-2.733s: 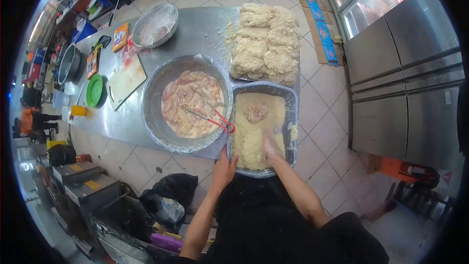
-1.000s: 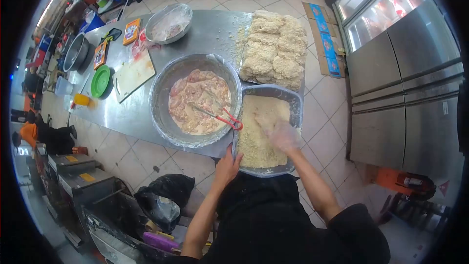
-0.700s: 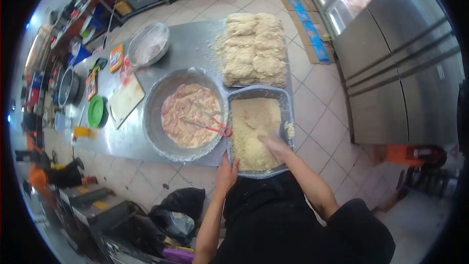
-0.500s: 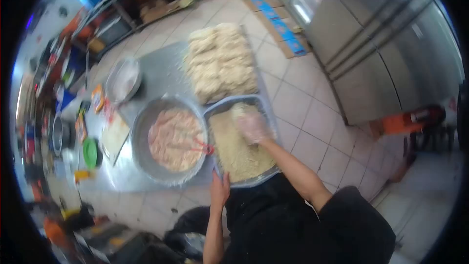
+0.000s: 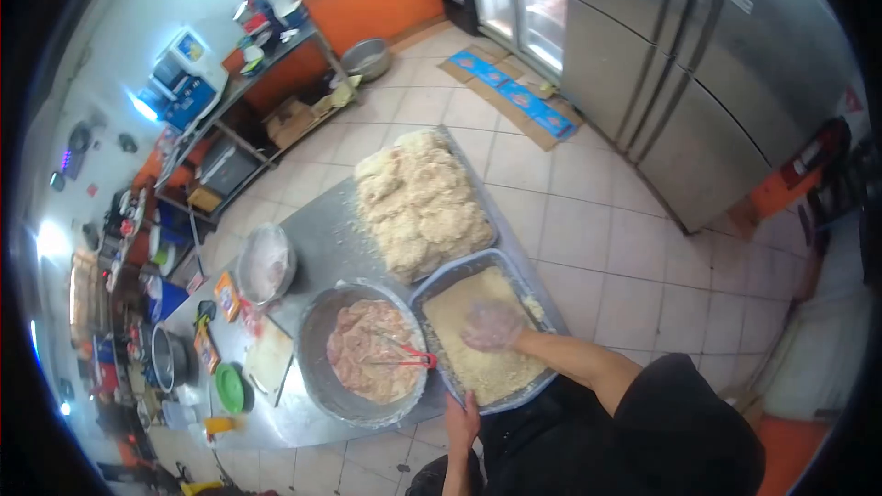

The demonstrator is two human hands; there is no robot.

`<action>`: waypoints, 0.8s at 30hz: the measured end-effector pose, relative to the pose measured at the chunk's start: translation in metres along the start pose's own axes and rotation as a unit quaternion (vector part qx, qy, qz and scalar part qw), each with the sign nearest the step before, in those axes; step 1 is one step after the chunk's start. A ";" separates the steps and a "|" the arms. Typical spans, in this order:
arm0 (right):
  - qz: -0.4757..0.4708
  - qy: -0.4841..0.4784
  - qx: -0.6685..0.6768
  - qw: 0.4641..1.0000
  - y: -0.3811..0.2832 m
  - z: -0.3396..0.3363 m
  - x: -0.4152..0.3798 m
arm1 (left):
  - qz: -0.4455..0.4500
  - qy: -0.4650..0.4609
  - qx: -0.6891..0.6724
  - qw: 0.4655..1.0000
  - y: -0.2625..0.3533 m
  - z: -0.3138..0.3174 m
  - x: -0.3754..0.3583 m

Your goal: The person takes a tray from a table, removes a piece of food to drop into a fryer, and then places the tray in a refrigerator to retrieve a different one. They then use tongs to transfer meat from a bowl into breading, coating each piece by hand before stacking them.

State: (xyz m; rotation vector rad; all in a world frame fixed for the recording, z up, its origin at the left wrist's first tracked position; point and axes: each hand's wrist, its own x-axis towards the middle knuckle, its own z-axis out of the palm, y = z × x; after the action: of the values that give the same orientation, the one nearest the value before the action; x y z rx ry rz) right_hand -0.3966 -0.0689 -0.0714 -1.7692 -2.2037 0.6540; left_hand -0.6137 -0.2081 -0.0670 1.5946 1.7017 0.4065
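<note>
Pressing right hand (image 5: 492,326) into crumb tray (image 5: 435,287), chicken bowl (image 5: 317,384) beside

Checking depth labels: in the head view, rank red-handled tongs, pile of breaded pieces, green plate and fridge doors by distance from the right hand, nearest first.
From the right hand, over the crumb tray:
1. Red-handled tongs, just left, in the marinade bowl.
2. Pile of breaded pieces, beyond the tray.
3. Green plate, far left on the table.
4. Fridge doors, across the floor, upper right; close to the plate, so that order is unsure.
</note>
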 end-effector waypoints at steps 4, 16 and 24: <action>0.013 -0.104 -0.033 0.994 0.000 -0.004 0.012 | -0.022 -0.021 0.005 1.000 0.008 -0.006 0.000; -0.015 -0.385 -0.051 0.921 0.015 -0.032 0.026 | -0.060 0.015 -0.041 0.997 -0.003 0.004 -0.002; -0.092 -0.436 0.098 0.890 0.028 -0.043 0.024 | -0.035 0.029 -0.018 0.999 -0.007 0.006 -0.003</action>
State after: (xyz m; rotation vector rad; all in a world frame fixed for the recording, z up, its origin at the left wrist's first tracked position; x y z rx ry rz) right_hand -0.3583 -0.0323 -0.0495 -1.2464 -2.6207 1.8212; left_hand -0.6149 -0.2138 -0.0753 1.5062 1.7795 0.4490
